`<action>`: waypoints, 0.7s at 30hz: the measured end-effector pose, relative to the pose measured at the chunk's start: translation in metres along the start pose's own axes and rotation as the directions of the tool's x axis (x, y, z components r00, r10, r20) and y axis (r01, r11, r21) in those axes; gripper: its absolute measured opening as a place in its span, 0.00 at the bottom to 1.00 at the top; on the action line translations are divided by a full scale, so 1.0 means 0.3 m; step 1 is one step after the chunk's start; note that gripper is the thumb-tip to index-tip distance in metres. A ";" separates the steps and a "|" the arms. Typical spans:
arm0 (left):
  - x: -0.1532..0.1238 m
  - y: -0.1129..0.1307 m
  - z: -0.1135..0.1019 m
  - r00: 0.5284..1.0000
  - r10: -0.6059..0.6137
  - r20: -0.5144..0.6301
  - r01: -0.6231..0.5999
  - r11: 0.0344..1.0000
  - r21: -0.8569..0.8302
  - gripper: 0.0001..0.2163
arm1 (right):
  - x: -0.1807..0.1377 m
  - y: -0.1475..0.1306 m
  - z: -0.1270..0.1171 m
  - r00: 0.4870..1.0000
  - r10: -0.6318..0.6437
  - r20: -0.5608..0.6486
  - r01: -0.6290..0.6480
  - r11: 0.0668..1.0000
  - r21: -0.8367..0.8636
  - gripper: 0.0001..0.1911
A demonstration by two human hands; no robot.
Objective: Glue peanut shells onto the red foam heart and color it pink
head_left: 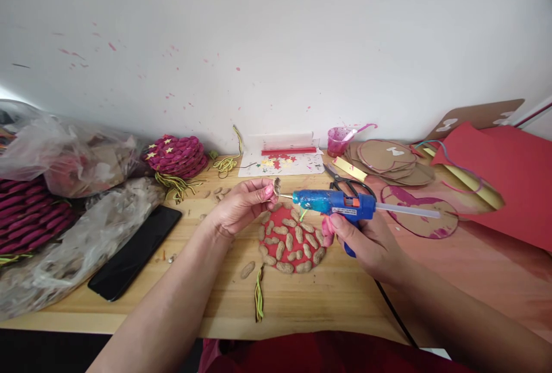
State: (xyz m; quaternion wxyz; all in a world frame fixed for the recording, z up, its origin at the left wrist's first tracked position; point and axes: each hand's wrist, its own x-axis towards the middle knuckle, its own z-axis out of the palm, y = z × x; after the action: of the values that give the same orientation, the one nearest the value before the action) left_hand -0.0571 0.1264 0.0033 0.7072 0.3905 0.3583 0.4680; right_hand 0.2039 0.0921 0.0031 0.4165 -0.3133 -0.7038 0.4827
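My left hand [241, 206] pinches a peanut shell [276, 185] between thumb and fingertips, held above a red cardboard disc [276, 218]. My right hand [366, 241] grips a blue glue gun [334, 202] with a finger on the trigger; its metal nozzle touches the shell. Several peanut shells [297, 234] lie stuck on the red disc, which rests on the wooden table [328, 295]. A green and yellow yarn tassel [259, 298] trails from the disc's lower left. One loose peanut shell [247, 270] lies beside the disc.
A black phone [135, 252] and plastic bags [73, 246] lie at left. Painted magenta shell discs [176, 156] sit behind. Scissors [345, 182], cardboard circles [388, 160], a pink cup [337, 141], a star sheet [282, 163] and red paper [513, 177] fill the right.
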 end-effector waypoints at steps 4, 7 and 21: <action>-0.003 0.001 0.004 1.000 0.000 0.002 0.000 1.000 0.004 0.14 | 0.003 -0.004 0.001 1.000 0.016 -0.008 -0.016 1.000 -0.018 0.18; -0.003 0.001 0.005 1.000 0.002 0.007 -0.002 1.000 -0.001 0.14 | 0.003 -0.007 0.002 1.000 0.012 -0.016 -0.013 1.000 -0.015 0.18; -0.003 0.002 0.010 1.000 -0.011 0.001 0.011 1.000 -0.008 0.15 | -0.002 0.008 -0.003 1.000 0.003 -0.004 -0.003 0.999 -0.032 0.17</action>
State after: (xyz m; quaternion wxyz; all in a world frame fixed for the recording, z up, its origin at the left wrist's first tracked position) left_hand -0.0550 0.1250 0.0053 0.7112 0.3860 0.3584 0.4655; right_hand 0.2051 0.0929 0.0008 0.4122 -0.3220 -0.7101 0.4714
